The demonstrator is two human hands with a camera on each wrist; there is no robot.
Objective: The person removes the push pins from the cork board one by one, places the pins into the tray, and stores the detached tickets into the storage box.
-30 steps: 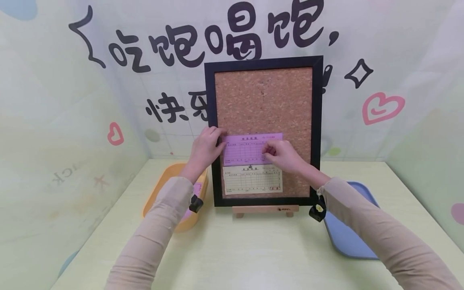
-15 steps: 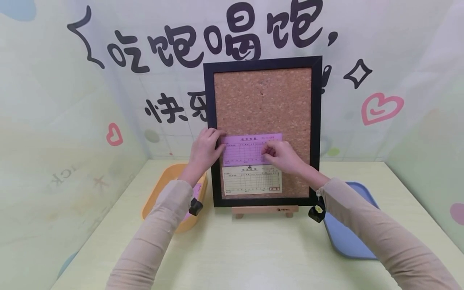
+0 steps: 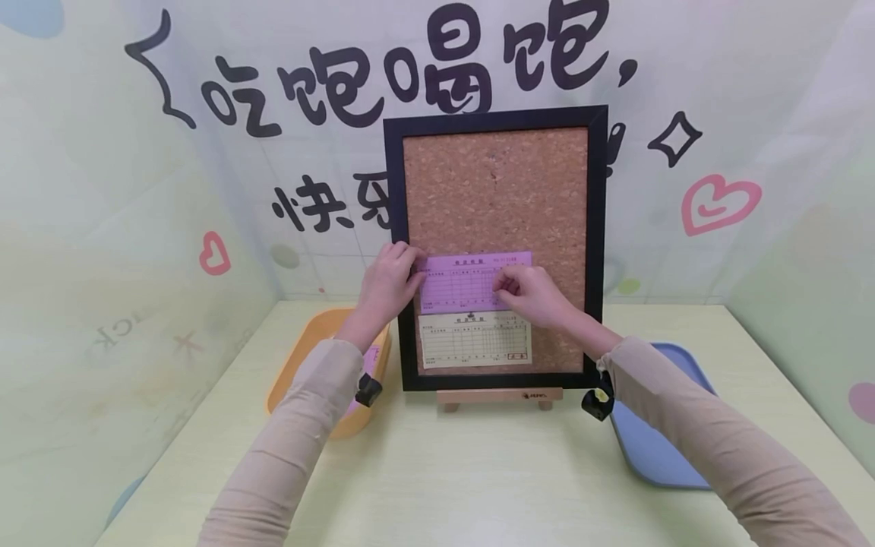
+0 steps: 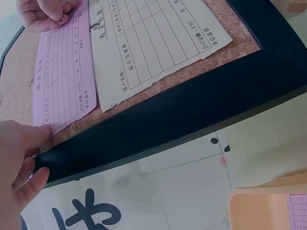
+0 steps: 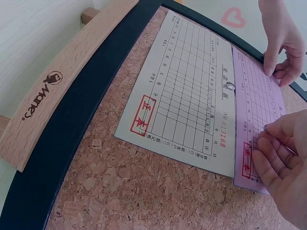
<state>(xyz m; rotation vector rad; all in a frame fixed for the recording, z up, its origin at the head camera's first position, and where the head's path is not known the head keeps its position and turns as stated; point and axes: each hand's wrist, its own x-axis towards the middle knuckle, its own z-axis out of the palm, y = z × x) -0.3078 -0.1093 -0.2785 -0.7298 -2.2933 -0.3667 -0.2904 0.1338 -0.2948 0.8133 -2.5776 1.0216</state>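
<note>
A purple receipt slip [image 3: 456, 285] lies flat against the framed corkboard [image 3: 499, 190], just above a cream receipt slip [image 3: 475, 339]. My left hand [image 3: 391, 279] grips the board's left frame edge, its thumb at the end of the purple slip. My right hand [image 3: 533, 295] has thumb and forefinger pinched at the purple slip's right part, around a small pushpin [image 4: 63, 19] mostly hidden by the fingertips. Another pushpin [image 5: 230, 86] sits in the cream slip's top edge, seen in the right wrist view.
A small wooden easel [image 3: 502, 395] holds the board upright on the table. On the left an orange basket [image 3: 279, 387] contains more purple slips [image 3: 370, 358], partly behind the left forearm. The right forearm partly covers a blue tray [image 3: 656, 448]. A printed wall stands behind.
</note>
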